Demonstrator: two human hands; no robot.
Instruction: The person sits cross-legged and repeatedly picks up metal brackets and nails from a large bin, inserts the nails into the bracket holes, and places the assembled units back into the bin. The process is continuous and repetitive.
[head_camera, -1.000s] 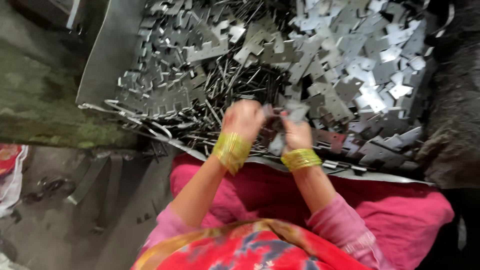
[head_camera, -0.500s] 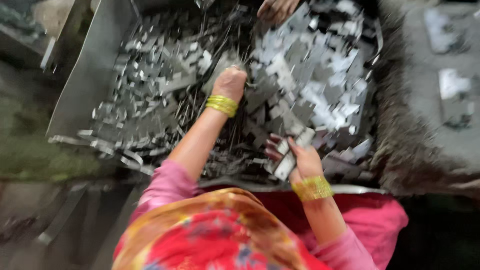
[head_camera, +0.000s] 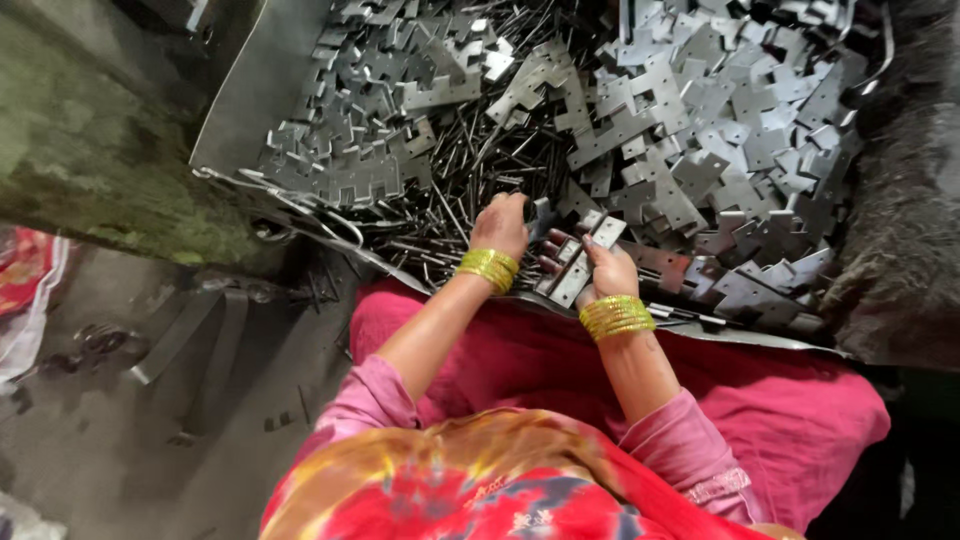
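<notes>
My right hand (head_camera: 597, 263) grips a flat grey metal hinge plate (head_camera: 580, 265) at the near edge of a big metal tray (head_camera: 240, 95). Close beside it on the left, my left hand (head_camera: 500, 224) rests on a heap of thin metal pins (head_camera: 440, 215) with its fingers curled down; whether it holds a pin is hidden. Both wrists carry yellow bangles. The tray is heaped with several notched hinge plates (head_camera: 700, 150) on the right and at the far left.
A mossy concrete block (head_camera: 90, 150) stands left of the tray. A dark rough surface (head_camera: 900, 230) borders the tray on the right. My pink clothing (head_camera: 560, 380) lies under the tray's near rim. Metal scraps (head_camera: 180, 340) lie on the grey floor at left.
My left hand has drawn back from the middle of the tray to the near edge beside my right hand. The right hand still grips a plate. Another person's hand at the far edge is out of view.
</notes>
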